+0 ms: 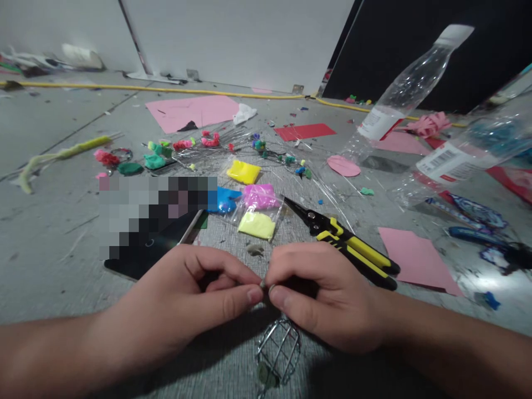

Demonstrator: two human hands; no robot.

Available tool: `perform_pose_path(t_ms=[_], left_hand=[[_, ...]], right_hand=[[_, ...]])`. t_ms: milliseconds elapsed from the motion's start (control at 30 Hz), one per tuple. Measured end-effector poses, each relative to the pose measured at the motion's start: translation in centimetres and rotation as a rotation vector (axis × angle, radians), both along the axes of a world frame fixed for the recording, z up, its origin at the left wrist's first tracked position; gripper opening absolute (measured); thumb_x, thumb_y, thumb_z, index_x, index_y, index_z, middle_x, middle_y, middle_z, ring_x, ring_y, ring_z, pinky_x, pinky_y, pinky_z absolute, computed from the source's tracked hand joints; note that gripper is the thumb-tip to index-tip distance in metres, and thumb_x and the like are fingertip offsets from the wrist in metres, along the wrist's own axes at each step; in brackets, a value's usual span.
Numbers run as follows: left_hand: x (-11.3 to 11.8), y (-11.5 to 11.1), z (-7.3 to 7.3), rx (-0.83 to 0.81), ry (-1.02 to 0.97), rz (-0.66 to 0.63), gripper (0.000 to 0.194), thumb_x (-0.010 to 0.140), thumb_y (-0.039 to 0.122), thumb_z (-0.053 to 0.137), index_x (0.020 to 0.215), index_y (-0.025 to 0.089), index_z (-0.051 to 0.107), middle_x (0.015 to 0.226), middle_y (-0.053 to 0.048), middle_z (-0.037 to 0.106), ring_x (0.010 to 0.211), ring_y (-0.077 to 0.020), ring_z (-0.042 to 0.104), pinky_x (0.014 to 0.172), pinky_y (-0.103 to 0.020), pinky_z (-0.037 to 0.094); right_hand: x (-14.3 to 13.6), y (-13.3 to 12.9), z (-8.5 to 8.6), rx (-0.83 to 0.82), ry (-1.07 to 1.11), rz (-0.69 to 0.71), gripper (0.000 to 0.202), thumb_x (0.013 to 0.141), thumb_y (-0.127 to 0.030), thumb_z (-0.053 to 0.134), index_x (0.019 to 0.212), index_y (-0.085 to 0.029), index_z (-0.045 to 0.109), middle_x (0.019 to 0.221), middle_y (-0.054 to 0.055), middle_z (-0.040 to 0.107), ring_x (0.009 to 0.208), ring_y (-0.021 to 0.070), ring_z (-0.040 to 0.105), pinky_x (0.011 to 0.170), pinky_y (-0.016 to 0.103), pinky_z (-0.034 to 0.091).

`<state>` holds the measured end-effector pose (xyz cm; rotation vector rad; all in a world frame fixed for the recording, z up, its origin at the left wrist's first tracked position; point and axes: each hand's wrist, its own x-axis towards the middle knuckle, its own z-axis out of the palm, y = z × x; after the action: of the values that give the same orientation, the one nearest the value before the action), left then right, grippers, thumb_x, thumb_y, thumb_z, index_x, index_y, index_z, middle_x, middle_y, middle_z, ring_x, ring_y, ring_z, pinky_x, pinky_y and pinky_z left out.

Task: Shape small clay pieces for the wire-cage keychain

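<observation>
My left hand [208, 293] and my right hand [324, 293] meet low in the middle, each with thumb and forefinger pinched together. Between their tips shows a tiny grey-green piece [262, 284], perhaps clay; most of it is hidden by the fingers. Just below them lies a small round frame of silvery wire [286, 346] with crossing bars. A dark green lump [267, 375] sits at its lower end. Beyond the right hand rest black-and-yellow pliers or snips [353, 244], jaws pointing up and left.
Yellow [244, 172], pink [261, 196] and pale yellow [256, 225] clay packets lie ahead. A dark phone-like device [124, 267] is at left, partly pixelated. Two plastic bottles [380, 119] stand right. Pink paper [415, 257], thin wires and coloured clay bits are scattered around.
</observation>
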<state>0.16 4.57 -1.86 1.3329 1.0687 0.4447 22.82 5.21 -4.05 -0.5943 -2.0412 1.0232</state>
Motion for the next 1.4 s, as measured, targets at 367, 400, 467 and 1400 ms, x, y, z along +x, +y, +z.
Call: perform_pose_path(t_ms=[367, 400, 467, 1400], left_hand=[[0.00, 0.07, -0.05, 0.014, -0.012, -0.027, 0.020, 0.084, 0.037, 0.077, 0.079, 0.018, 0.081, 0.054, 0.009, 0.034, 0.052, -0.0104, 0.031, 0.048, -0.022, 0.026], [0.03, 0.09, -0.05, 0.016, -0.011, -0.027, 0.021, 0.084, 0.038, 0.078, 0.079, 0.018, 0.081, 0.054, 0.009, 0.034, 0.052, -0.0104, 0.031, 0.048, -0.022, 0.025], [0.10, 0.11, -0.03, 0.019, -0.008, -0.032, 0.021, 0.084, 0.038, 0.078, 0.079, 0.018, 0.081, 0.054, 0.009, 0.034, 0.052, -0.0103, 0.031, 0.047, -0.022, 0.024], [0.35, -0.06, 0.27, 0.036, 0.043, 0.008, 0.022, 0.079, 0.042, 0.079, 0.073, 0.020, 0.079, 0.056, 0.006, 0.039, 0.055, -0.0132, 0.037, 0.051, -0.025, 0.032]], right_hand=[[0.07, -0.08, -0.21, -0.011, 0.001, 0.019, 0.011, 0.092, -0.012, 0.066, 0.082, -0.014, 0.069, 0.071, -0.003, 0.059, 0.060, 0.0067, 0.053, 0.058, 0.017, 0.044], [0.03, -0.07, -0.22, -0.012, 0.003, 0.023, 0.011, 0.092, -0.012, 0.066, 0.082, -0.014, 0.069, 0.071, -0.003, 0.059, 0.060, 0.0068, 0.054, 0.058, 0.017, 0.044], [-0.06, -0.07, -0.22, -0.012, 0.002, 0.025, 0.011, 0.093, -0.012, 0.066, 0.083, -0.014, 0.069, 0.071, -0.003, 0.060, 0.061, 0.0071, 0.054, 0.058, 0.018, 0.045], [-0.11, -0.15, -0.44, 0.023, -0.016, -0.015, 0.013, 0.093, -0.013, 0.065, 0.081, -0.015, 0.067, 0.072, -0.003, 0.059, 0.062, 0.0080, 0.054, 0.059, 0.019, 0.045]])
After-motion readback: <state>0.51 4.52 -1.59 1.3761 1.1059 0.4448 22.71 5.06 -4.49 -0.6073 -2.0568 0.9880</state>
